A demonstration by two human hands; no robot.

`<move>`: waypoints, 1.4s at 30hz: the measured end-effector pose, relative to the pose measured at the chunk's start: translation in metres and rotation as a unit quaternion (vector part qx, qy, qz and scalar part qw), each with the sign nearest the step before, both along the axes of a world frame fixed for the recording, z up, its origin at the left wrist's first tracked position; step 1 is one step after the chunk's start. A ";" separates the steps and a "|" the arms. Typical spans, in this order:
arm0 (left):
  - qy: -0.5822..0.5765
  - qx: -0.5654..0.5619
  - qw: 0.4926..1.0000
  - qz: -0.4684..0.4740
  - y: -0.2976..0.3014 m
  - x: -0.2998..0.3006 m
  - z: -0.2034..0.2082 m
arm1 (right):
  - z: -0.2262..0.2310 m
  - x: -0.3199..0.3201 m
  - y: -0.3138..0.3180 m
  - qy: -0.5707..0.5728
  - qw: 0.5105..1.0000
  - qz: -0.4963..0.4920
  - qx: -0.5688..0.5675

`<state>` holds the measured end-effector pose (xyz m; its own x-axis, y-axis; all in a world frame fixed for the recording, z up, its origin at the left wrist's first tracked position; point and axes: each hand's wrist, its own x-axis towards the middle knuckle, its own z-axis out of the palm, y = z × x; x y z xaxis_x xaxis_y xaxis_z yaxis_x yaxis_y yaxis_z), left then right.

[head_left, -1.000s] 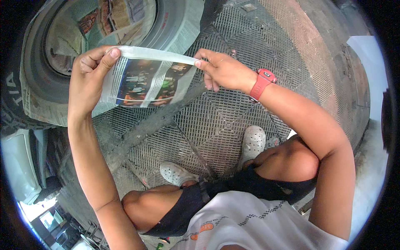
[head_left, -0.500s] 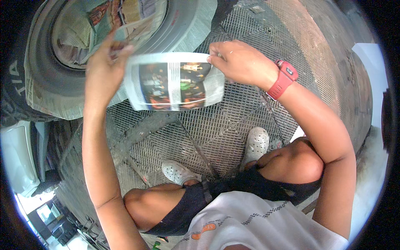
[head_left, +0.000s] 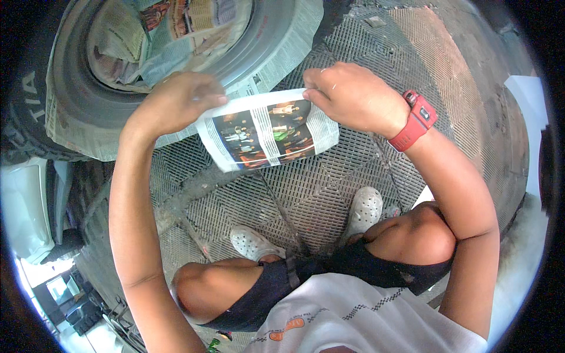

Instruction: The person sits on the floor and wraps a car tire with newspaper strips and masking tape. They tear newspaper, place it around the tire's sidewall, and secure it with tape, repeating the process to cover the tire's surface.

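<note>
A folded piece of newspaper (head_left: 259, 132) with a dark colour photograph hangs between my hands, its right end a little higher than its left. My right hand (head_left: 356, 97), with a red watch on the wrist, pinches its upper right edge between thumb and fingers. At the upper left corner, my left hand (head_left: 176, 101) has thumb and fingertips closed together on the paper; those fingers are slightly blurred. Just beyond lies a wheel rim (head_left: 259, 50) in a black tyre (head_left: 26, 120), with newspaper sheets (head_left: 194, 32) over its middle and more newspaper (head_left: 79, 138) around its edge.
Underfoot is grey slatted plastic floor matting (head_left: 318, 170), with a lighter tan band (head_left: 441, 53) at the right. My light perforated clogs (head_left: 365, 206) stand on it between my bent knees. A pale vehicle body panel (head_left: 29, 206) is at the left, and white paper (head_left: 527, 100) at the far right.
My left hand has moved right, from apart and blurred to closed at the sheet's upper left corner. The newspaper has shifted right and slightly down and now tilts. My right hand still pinches it.
</note>
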<state>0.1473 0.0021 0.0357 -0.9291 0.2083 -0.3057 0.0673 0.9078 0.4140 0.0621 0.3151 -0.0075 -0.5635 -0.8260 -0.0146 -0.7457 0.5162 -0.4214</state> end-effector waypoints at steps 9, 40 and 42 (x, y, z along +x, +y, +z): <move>0.102 0.058 0.992 -0.041 0.084 -0.031 -0.023 | 0.015 -0.001 0.005 -0.076 0.996 0.050 0.021; 0.126 0.448 0.870 0.162 0.037 0.010 -0.070 | 0.024 0.011 -0.021 0.089 0.978 -0.021 -0.190; 0.178 0.463 0.847 0.189 0.028 0.027 -0.072 | 0.044 0.026 -0.051 0.160 0.979 0.001 -0.129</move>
<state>0.1746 0.0303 -0.0368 -0.9820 -0.1266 0.1402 0.1149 0.1891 0.9752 0.0878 0.2637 0.0365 -0.5042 -0.7793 0.3720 -0.8612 0.4222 -0.2828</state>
